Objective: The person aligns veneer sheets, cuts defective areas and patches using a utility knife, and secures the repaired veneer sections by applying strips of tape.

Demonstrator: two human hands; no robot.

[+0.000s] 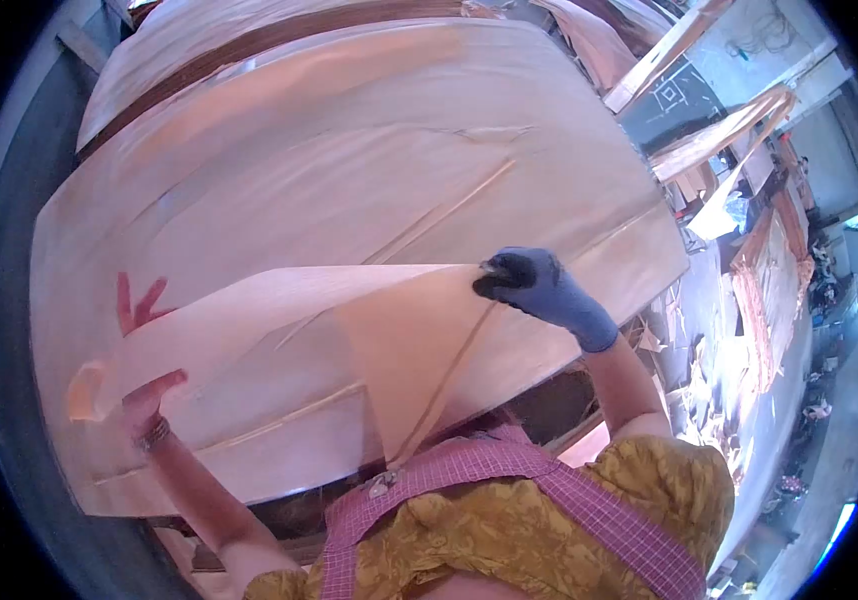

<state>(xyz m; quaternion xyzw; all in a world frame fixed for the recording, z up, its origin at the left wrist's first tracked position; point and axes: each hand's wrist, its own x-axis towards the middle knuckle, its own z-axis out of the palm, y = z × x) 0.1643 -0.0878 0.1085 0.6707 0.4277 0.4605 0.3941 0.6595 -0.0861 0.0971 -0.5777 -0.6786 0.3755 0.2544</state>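
Observation:
A thin, pale wood-like sheet [249,320] stretches across the large stack of similar sheets [349,180]. My right hand [524,285], in a blue glove with dark fingertips, pinches the sheet's right end, and a darker strip [449,375] of it hangs down toward my apron. At the sheet's left end is my bare left hand [144,350], with its fingers spread above and below the edge and its palm partly hidden by the sheet. A small orange-toned patch [87,390] lies on the stack just left of that hand.
Behind the stack lies another pile of sheets [169,60]. A wooden beam [664,55] and loose hanging sheets [719,135] are at the upper right. Scraps and torn sheets [749,300] litter the right side. Dark gaps show under the stack's near edge.

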